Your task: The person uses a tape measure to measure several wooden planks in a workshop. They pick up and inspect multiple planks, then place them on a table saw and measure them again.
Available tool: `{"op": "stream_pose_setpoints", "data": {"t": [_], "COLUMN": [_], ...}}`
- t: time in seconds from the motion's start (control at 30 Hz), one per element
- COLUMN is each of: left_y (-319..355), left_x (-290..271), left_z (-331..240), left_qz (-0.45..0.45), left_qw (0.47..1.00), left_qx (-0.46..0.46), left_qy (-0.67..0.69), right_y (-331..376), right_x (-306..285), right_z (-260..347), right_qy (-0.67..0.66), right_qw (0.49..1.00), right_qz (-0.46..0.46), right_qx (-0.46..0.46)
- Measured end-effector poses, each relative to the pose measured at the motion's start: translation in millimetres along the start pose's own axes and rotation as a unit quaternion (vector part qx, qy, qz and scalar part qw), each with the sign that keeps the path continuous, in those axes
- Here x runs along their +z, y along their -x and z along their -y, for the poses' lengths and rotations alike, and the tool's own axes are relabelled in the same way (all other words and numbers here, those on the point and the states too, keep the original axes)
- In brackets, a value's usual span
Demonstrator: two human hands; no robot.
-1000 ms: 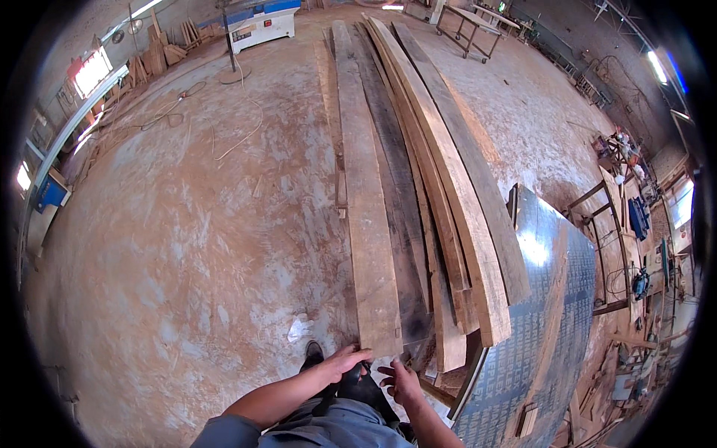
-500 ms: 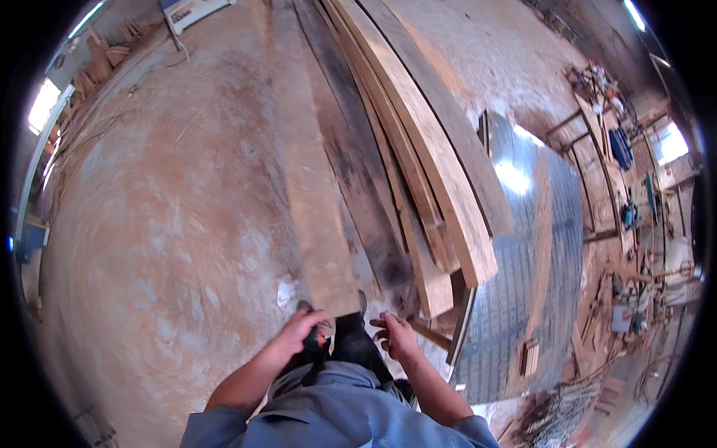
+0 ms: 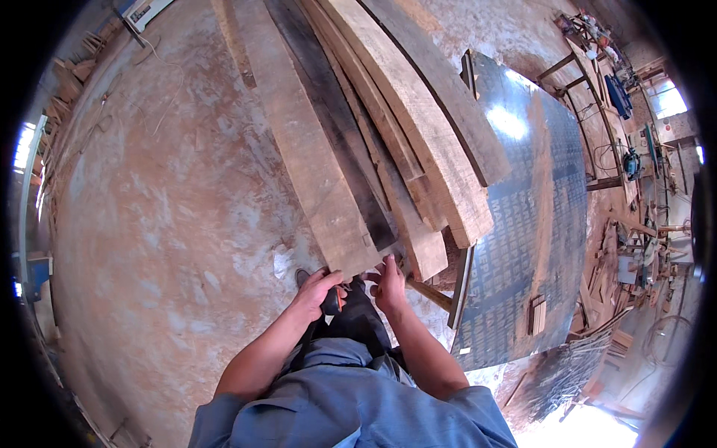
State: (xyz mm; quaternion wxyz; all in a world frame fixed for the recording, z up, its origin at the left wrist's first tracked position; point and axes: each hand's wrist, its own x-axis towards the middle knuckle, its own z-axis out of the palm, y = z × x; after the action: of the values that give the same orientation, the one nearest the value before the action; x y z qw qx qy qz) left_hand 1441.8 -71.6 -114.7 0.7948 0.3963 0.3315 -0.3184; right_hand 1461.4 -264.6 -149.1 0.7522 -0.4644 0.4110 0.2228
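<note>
A long, rough wooden plank (image 3: 325,201) runs away from me, its near end just in front of my body. At that end's left corner is my left hand (image 3: 320,293), closed around a compact black-and-orange object (image 3: 332,301) that looks like a tape measure; its thumb side lies against the plank. Beside the right corner, my right hand (image 3: 390,287) has its fingers apart and partly bent, one pointing up. Whether it touches the wood I cannot tell. A dark board (image 3: 385,231) and a pale, thick beam (image 3: 448,179) lie to the right of the plank.
Right of the wood stands a dark, glossy panel (image 3: 515,239) with a small bundle of sticks (image 3: 537,315) on it. A workbench (image 3: 597,112) with tools is at the far right. A cable (image 3: 160,63) lies on the dusty floor (image 3: 179,201) at left.
My view has shifted, and the planks appear further up and left. My right hand has come closer to the plank's near corner. My left hand still grips the black-and-orange object.
</note>
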Motion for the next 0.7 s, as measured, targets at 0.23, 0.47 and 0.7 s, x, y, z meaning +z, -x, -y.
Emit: {"op": "stream_pose_setpoints", "data": {"t": [0.23,0.47,0.7], "left_y": [11,49,41], "left_x": [-5,-48,-66], "left_z": [-7,-14,-13], "left_qz": [0.002,0.018,-0.017], "left_qw": [1.0,0.999,0.99], "left_qx": [-0.014,-0.003,-0.019], "left_qy": [-0.023,-0.033,-0.142], "right_y": [-43,11,25], "right_x": [0,32,34], "right_z": [-2,-10,-29], "right_qy": [-0.102,0.005,0.154], "right_qw": [0.995,0.997,0.985], "right_qz": [-0.002,0.036,0.047], "right_qx": [-0.001,0.066,0.057]}}
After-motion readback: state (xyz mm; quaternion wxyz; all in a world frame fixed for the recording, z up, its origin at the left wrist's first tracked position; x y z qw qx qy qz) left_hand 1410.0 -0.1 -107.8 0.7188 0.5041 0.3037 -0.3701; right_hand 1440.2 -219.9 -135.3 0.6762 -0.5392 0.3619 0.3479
